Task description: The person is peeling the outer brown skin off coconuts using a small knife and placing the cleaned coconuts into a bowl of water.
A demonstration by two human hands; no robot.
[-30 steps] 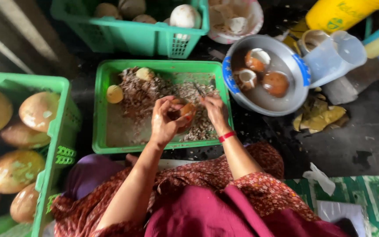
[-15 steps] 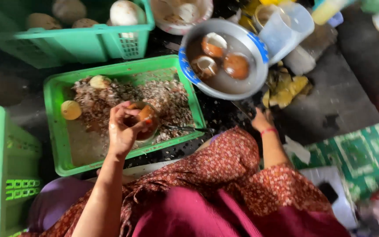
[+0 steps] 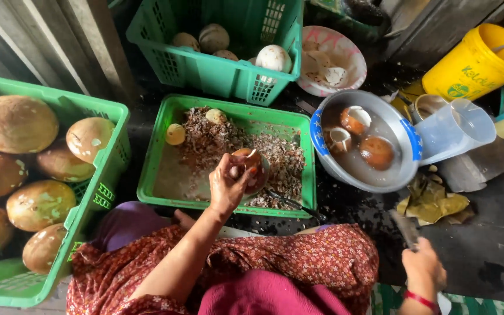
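Left hand grips coconut over tray; right hand holds probably knife.

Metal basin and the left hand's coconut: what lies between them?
In the head view, between the basin and the coconut in the left hand lie brown husk shavings and the green tray's wall.

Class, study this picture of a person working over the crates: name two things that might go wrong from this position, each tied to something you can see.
1. The right hand holds a blade low beside the knee, outside the person's apparent line of sight toward the crate; it may nick the leg or patterned cloth.
2. The left hand alone holds a coconut half over the shell-littered green tray; it might slip and drop among the scraps.
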